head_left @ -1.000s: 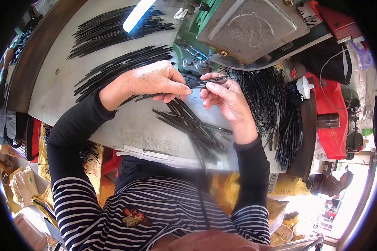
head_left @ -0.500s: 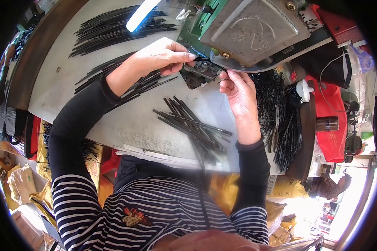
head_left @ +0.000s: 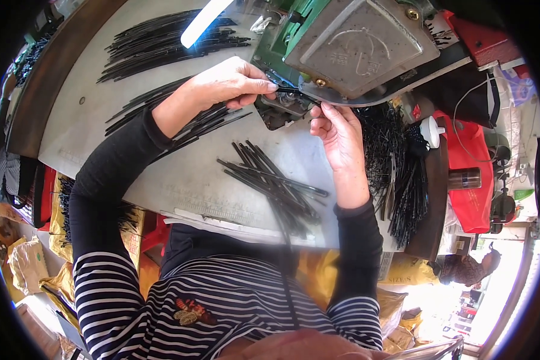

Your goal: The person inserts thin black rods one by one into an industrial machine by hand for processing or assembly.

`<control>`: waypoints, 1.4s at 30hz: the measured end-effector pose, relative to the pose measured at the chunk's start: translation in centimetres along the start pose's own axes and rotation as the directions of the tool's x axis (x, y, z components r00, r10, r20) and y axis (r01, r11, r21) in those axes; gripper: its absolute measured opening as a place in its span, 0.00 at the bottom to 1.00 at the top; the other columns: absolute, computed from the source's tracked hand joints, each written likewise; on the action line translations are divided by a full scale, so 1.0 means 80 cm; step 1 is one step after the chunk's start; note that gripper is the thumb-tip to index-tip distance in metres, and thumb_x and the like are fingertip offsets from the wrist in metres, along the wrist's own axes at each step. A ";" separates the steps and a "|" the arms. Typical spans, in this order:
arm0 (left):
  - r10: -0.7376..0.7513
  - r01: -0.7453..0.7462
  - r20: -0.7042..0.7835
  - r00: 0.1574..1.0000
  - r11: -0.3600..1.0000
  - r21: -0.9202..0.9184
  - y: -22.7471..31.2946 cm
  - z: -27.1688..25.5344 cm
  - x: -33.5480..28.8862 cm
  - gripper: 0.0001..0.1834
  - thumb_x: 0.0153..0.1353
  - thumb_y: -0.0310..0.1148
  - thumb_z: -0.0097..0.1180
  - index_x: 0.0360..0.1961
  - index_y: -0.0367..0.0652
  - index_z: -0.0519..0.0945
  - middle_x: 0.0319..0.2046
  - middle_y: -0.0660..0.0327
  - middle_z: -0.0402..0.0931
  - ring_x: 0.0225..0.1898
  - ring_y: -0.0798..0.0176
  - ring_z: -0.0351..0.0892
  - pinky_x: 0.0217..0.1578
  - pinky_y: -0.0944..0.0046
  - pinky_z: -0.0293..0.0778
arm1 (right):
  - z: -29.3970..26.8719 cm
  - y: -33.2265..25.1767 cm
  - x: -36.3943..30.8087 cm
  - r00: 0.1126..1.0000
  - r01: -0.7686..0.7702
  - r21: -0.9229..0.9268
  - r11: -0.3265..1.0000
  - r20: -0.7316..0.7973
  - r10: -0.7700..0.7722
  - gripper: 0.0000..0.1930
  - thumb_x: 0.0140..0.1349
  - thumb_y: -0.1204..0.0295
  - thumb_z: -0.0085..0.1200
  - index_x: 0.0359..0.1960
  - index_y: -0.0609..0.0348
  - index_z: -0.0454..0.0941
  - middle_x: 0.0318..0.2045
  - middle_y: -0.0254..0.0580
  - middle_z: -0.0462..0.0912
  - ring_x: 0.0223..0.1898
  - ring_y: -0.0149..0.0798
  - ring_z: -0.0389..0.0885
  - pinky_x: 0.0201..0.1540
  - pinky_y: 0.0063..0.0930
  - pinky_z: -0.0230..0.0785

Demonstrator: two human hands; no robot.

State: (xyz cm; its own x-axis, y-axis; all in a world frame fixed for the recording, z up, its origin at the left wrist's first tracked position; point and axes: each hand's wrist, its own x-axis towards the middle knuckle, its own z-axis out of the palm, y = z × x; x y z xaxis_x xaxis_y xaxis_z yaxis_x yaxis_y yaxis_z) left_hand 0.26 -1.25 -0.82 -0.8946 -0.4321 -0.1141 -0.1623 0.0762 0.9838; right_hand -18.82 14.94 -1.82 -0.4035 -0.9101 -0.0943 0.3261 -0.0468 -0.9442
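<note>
A thin black strip (head_left: 287, 90) runs under the front of a green and grey machine (head_left: 362, 48). My left hand (head_left: 241, 82) pinches it on the left, thumb against fingers. On the other side my right hand (head_left: 338, 135) has its fingertips pressed together at the strip's right part, close below the machine's rounded edge. The middle of the strip is partly hidden by the machine head. Below the hands, a loose crossed pile of black strips (head_left: 270, 180) lies on the pale worktable (head_left: 192, 174).
Bundles of black strips (head_left: 168, 45) lie at the far left, more (head_left: 186, 114) under my left forearm. A thick tangle of black strips (head_left: 396, 174) hangs at the table's right edge. A bright tube lamp (head_left: 204, 23) reaches in above. Red cloth (head_left: 471, 198) hangs at the right.
Both hands stay at the machine with the strip between them. My right hand has shifted slightly to the left; the piles look the same.
</note>
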 end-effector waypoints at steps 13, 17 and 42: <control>0.055 -0.052 -0.032 0.998 0.994 0.100 0.010 0.004 -0.006 0.20 0.59 0.44 0.54 0.32 0.34 0.81 0.08 0.70 0.59 0.09 0.78 0.55 0.11 0.73 0.49 | -0.017 0.000 0.005 1.000 0.008 0.084 0.996 -0.015 -0.007 0.14 0.63 0.71 0.47 0.47 0.68 0.70 0.40 0.53 0.79 0.38 0.42 0.81 0.39 0.34 0.78; 0.051 -0.056 0.042 0.998 0.992 0.113 0.022 0.007 -0.016 0.19 0.58 0.43 0.54 0.32 0.34 0.81 0.08 0.71 0.58 0.10 0.78 0.54 0.11 0.73 0.48 | -0.036 -0.013 0.003 0.997 0.065 0.130 0.989 -0.050 -0.059 0.16 0.62 0.69 0.49 0.48 0.66 0.69 0.42 0.50 0.78 0.39 0.43 0.79 0.42 0.35 0.75; 0.114 -0.069 -0.034 0.993 0.785 0.616 0.014 0.023 -0.035 0.11 0.52 0.29 0.56 0.33 0.32 0.77 0.21 0.57 0.75 0.22 0.67 0.71 0.27 0.68 0.69 | -0.058 -0.037 -0.067 0.956 0.242 -0.860 -0.449 0.291 -0.042 0.07 0.51 0.77 0.49 0.33 0.60 0.73 0.30 0.42 0.76 0.32 0.48 0.78 0.33 0.39 0.70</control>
State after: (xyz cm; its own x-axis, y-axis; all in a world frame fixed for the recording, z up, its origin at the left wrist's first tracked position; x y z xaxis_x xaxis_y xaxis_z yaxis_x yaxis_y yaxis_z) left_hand 1.83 1.73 0.34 -0.8926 -0.4509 0.0032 -0.3222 0.6427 0.6951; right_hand -21.59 21.89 -0.02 -0.1503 -0.9878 0.0419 -0.9794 0.1545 0.1297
